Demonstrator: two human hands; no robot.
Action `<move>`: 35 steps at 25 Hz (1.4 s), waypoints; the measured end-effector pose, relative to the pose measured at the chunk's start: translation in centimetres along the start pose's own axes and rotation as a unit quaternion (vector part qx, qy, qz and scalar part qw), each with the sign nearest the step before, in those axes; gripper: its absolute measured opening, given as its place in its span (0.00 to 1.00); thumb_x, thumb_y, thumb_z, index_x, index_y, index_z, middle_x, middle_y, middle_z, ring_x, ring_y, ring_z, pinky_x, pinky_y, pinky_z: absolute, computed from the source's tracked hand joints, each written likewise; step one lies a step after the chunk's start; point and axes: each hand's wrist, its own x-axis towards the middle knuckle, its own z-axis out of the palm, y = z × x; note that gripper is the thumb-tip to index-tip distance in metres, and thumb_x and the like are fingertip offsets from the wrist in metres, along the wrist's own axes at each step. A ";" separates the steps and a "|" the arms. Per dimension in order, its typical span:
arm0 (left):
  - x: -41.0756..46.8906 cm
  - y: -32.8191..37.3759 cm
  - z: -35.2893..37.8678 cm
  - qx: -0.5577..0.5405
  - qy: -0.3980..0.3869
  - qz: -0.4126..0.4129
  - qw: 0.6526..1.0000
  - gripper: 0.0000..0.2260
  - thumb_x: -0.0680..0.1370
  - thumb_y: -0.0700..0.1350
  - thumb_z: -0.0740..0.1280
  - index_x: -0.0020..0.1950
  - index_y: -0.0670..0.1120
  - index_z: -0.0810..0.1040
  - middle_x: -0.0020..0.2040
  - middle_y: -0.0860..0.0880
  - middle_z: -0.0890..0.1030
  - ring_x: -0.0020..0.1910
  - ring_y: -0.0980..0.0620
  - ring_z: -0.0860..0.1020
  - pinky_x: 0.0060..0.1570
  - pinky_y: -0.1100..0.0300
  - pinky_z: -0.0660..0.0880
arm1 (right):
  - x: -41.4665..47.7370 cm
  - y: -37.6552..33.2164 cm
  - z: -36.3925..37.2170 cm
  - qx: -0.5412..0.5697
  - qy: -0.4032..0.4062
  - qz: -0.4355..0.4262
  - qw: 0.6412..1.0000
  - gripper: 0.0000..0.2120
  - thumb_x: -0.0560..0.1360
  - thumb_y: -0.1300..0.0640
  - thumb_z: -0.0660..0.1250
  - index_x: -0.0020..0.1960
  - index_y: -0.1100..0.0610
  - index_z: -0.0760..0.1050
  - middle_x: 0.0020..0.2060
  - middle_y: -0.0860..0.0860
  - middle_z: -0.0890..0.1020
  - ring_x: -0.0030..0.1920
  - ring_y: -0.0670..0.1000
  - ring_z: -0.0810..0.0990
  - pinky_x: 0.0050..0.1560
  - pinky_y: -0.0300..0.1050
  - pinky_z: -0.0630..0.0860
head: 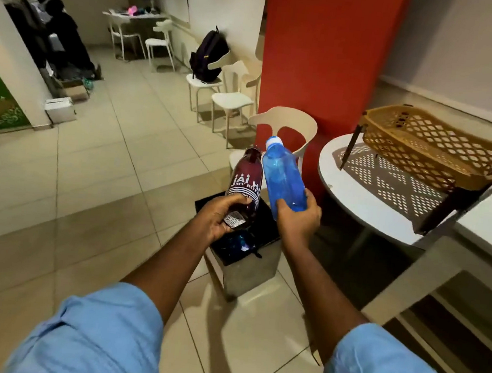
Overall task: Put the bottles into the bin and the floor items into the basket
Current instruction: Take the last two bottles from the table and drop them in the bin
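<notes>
I see my left hand [216, 216] clamped on the dark red bottle [244, 186] and my right hand [297, 218] clamped on the blue bottle [283, 179], both at frame centre, above the black-lined bin [249, 265]. The brown basket [435, 146] sits tilted on the white table [358, 197], right of centre.

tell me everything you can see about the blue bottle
The blue bottle looks like translucent blue plastic with a white cap, which is on. It is tilted, cap up and away from the person, held by its base in the right hand, whose fingers wrap the bottom. It hangs in the air above the dark-lined bin, close beside the maroon bottle in the left hand. Whether the two bottles touch, I cannot tell.
</notes>
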 end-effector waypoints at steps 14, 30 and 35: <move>20.8 3.7 -2.8 0.089 0.162 -0.048 0.982 0.19 0.62 0.37 0.77 0.50 0.35 0.80 0.41 0.36 0.83 0.33 0.42 0.81 0.39 0.46 0.82 | 14.3 6.8 13.5 -0.128 -0.101 -0.005 0.987 0.21 0.66 0.63 0.76 0.59 0.64 0.78 0.44 0.53 0.77 0.45 0.53 0.78 0.44 0.26 0.66; 45.8 10.5 -10.1 0.503 0.024 -0.106 0.858 0.43 0.71 0.57 0.73 0.78 0.42 0.57 0.75 0.37 0.63 0.74 0.37 0.63 0.72 0.45 0.63 | 26.8 16.1 29.9 -0.408 -0.280 0.227 0.838 0.42 0.76 0.43 0.66 0.79 0.54 0.45 0.77 0.63 0.55 0.75 0.66 0.58 0.71 0.63 0.61; 48.0 9.3 -10.4 0.537 -0.014 -0.075 0.840 0.35 0.73 0.55 0.72 0.75 0.42 0.65 0.71 0.39 0.72 0.68 0.40 0.72 0.66 0.48 0.72 | 27.3 16.9 29.9 -0.382 -0.292 0.242 0.843 0.36 0.78 0.51 0.65 0.79 0.57 0.50 0.75 0.63 0.60 0.73 0.64 0.63 0.71 0.62 0.62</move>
